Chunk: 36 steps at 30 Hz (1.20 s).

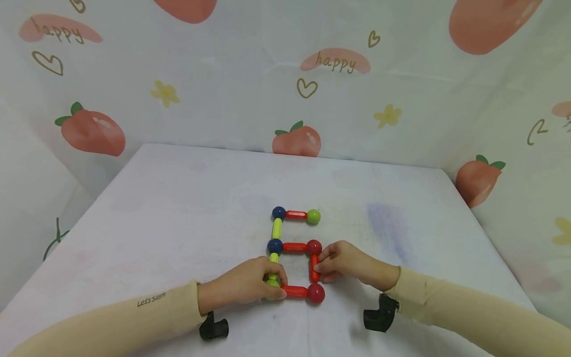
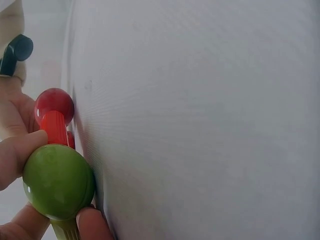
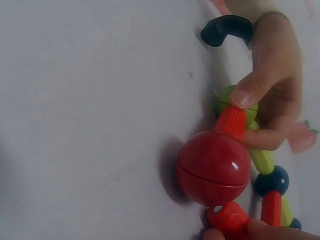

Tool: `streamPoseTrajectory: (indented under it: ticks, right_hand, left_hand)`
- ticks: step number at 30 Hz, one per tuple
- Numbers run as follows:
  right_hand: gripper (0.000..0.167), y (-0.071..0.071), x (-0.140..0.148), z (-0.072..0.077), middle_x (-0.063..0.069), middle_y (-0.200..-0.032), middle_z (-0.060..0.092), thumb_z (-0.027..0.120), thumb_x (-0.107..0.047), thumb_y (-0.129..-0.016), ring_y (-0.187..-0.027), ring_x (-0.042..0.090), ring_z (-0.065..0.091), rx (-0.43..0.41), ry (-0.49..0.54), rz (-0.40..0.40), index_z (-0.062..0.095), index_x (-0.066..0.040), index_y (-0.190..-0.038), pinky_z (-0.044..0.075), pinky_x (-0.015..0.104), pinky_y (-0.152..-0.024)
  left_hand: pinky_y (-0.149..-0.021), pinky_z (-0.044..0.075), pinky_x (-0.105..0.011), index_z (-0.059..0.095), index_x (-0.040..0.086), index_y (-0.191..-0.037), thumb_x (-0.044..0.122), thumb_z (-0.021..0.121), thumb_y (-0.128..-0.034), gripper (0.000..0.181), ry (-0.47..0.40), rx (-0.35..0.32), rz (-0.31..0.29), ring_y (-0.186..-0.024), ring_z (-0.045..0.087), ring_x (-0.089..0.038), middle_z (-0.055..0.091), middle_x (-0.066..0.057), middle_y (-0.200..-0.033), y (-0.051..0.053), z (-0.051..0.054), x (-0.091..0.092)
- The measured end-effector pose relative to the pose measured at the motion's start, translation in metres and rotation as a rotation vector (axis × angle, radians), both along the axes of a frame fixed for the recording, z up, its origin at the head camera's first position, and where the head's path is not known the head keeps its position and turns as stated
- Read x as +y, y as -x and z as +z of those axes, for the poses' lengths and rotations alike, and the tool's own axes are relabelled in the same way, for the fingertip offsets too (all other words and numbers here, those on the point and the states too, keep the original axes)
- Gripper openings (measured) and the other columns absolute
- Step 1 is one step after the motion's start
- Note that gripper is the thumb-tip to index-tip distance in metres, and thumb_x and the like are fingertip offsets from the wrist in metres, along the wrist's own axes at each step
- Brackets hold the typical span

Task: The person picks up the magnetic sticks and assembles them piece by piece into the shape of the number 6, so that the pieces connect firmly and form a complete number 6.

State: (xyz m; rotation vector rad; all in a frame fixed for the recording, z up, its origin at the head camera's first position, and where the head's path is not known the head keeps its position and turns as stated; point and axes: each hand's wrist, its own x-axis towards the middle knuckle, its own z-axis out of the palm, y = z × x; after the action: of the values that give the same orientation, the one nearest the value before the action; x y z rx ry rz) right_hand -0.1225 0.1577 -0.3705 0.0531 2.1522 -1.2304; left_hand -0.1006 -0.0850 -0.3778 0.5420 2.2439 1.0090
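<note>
Balls and rods joined in the shape of a 6 lie on the white table. My left hand (image 1: 245,281) pinches the green ball (image 2: 58,181) at the lower left corner, its thumb by the bottom red rod (image 1: 295,291). With thumb and fingers my right hand (image 1: 350,264) holds the upright red rod (image 1: 314,268) on the right side. That rod stands between an upper red ball (image 1: 314,247) and a lower red ball (image 3: 213,168). Two blue balls (image 1: 275,246) and yellow-green rods (image 1: 277,228) form the left side; my left fingers partly cover the lower rod.
At the top, another red rod (image 1: 296,214) ends in a second green ball (image 1: 314,216). The white table (image 1: 200,198) stretches back to a cloth backdrop (image 1: 236,99) printed with fruit. Black wrist mounts (image 1: 381,315) hang under both sleeves.
</note>
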Motion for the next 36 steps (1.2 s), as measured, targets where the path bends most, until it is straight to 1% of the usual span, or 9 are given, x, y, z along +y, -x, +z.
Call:
streamPoseTrajectory:
  ticks: [7,12,19,23,30,36]
  right_hand:
    - [0.019,0.000,0.001,0.002,0.006,-0.081,0.068,0.069,-0.008,-0.088,-0.068,0.011,0.065,-0.027,0.036,-0.008,0.064,0.005,-0.101,0.058,0.028,-0.070]
    - [0.023,0.000,0.004,-0.001,0.006,-0.085,0.068,0.068,-0.009,-0.088,-0.070,0.011,0.065,-0.041,0.091,-0.004,0.063,0.006,-0.106,0.057,0.028,-0.071]
    - [0.025,0.001,0.009,-0.007,0.005,-0.084,0.067,0.066,-0.008,-0.090,-0.071,0.010,0.066,-0.083,0.188,-0.019,0.060,0.007,-0.108,0.057,0.027,-0.071]
    - [0.025,0.001,0.011,-0.007,0.004,-0.084,0.068,0.064,-0.007,-0.090,-0.071,0.009,0.066,-0.107,0.236,-0.022,0.060,0.009,-0.110,0.057,0.025,-0.071]
    - [0.023,0.000,0.012,-0.004,0.004,-0.083,0.068,0.063,-0.005,-0.091,-0.069,0.009,0.066,-0.153,0.279,-0.050,0.060,0.009,-0.109,0.056,0.023,-0.069]
    - [0.022,0.000,0.013,-0.004,0.004,-0.082,0.068,0.063,-0.004,-0.090,-0.068,0.008,0.066,-0.159,0.296,-0.047,0.060,0.009,-0.108,0.056,0.022,-0.068]
  left_hand:
    - [-0.056,0.031,-0.026,0.070,0.025,-0.085,0.022,0.076,-0.0822,0.007,-0.002,-0.002,-0.004,-0.068,0.046,-0.015,0.046,0.002,-0.065,0.000,0.001,0.000]
    - [-0.055,0.031,-0.026,0.070,0.025,-0.085,0.022,0.076,-0.0825,0.007,-0.001,0.003,-0.006,-0.067,0.045,-0.014,0.046,0.003,-0.065,0.001,0.000,0.000]
    - [-0.055,0.030,-0.026,0.070,0.024,-0.084,0.022,0.076,-0.0823,0.007,-0.007,-0.005,-0.002,-0.066,0.045,-0.014,0.046,0.003,-0.064,0.000,0.001,0.000]
    - [-0.055,0.030,-0.026,0.070,0.024,-0.084,0.022,0.076,-0.0822,0.007,-0.005,-0.003,-0.001,-0.068,0.045,-0.015,0.046,0.003,-0.065,0.000,0.001,0.001]
    - [-0.055,0.030,-0.025,0.069,0.025,-0.085,0.023,0.075,-0.0835,0.006,0.007,-0.001,0.008,-0.066,0.044,-0.014,0.046,0.003,-0.066,0.001,-0.001,0.000]
    - [-0.055,0.031,-0.025,0.070,0.024,-0.085,0.023,0.075,-0.0831,0.006,0.002,0.000,0.011,-0.067,0.045,-0.014,0.046,0.003,-0.066,0.000,-0.001,0.000]
